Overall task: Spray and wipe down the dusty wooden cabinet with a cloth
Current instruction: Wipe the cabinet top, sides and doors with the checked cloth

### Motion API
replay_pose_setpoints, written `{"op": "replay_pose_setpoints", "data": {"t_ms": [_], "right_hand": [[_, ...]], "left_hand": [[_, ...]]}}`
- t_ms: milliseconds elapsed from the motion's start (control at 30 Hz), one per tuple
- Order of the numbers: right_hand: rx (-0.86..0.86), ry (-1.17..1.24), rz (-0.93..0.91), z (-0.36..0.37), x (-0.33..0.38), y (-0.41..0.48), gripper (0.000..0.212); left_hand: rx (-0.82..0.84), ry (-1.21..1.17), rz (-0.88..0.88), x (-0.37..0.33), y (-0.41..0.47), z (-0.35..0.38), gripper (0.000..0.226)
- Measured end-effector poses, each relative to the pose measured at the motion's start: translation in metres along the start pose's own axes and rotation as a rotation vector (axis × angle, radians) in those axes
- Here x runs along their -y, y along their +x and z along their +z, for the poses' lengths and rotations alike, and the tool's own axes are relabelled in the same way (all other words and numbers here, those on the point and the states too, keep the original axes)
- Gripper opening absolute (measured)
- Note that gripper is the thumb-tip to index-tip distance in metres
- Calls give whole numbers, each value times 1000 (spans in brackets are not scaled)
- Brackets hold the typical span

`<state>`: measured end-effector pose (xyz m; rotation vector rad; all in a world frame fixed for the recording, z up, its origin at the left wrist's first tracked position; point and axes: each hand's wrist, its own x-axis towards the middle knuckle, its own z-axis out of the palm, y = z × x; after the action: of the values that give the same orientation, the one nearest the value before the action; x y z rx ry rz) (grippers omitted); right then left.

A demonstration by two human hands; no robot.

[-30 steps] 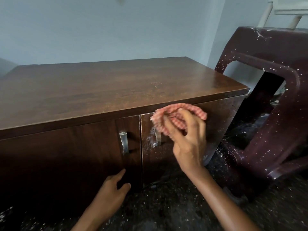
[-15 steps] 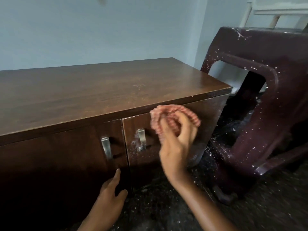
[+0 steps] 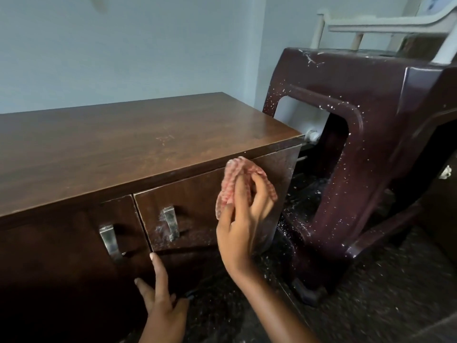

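Nearest, the left hand [image 3: 160, 300] lies flat with straight fingers against the dark lower front of the wooden cabinet [image 3: 123, 144]. Above it the right hand [image 3: 243, 219] clutches a bunched pink checked cloth [image 3: 237, 174], pressed to the dusty right door [image 3: 197, 194] just under the top edge. Two doors carry two bent metal handles [image 3: 110, 240], white-smeared. The smooth brown top shows faint scratches. Beside the cabinet stands one glossy maroon plastic chair [image 3: 383, 115], flecked white, and behind it a pale frame [image 3: 371, 23].
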<state>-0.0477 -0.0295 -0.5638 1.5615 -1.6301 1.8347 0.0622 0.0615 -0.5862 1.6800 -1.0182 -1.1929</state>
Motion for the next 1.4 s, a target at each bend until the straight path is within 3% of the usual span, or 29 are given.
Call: {"op": "replay_pose_setpoints", "data": {"t_ms": [67,100,233,433,600,767,967,1133,1200,1300,1400], "right_hand": [[18,-5,-87,-4,-7,11,46],[2,-16,-46,-6,-15,18,49],[-156,48,421,2,-30,28,63],[-100,31,189,-2,-17,28,65],[-234,112,575,5,-35,38,59],[-242,121,194,1,-15,50,47],[-404,148,394,0,-41,92,58],[-192,153,168,-1,0,38,48],[-273,181,240,1,-15,58,49],[-362,225,490,-1,-45,96,56],[-351,216,533,3,-46,81,59]], "left_hand": [[-19,-3,-14,-2,-1,5,94],[-14,-7,-25,-4,-2,6,94],[-25,-49,-39,-11,-4,14,94],[-68,-45,-37,-14,-3,21,94],[-57,-56,-31,-14,-3,22,94],[-116,-76,12,-13,-4,27,93],[-99,-77,30,-11,-3,26,94],[-123,-94,45,-12,-3,30,95],[-125,-104,43,-12,-3,30,95],[-132,-81,18,-8,-1,28,102],[-125,-79,2,-6,2,25,105]]}}
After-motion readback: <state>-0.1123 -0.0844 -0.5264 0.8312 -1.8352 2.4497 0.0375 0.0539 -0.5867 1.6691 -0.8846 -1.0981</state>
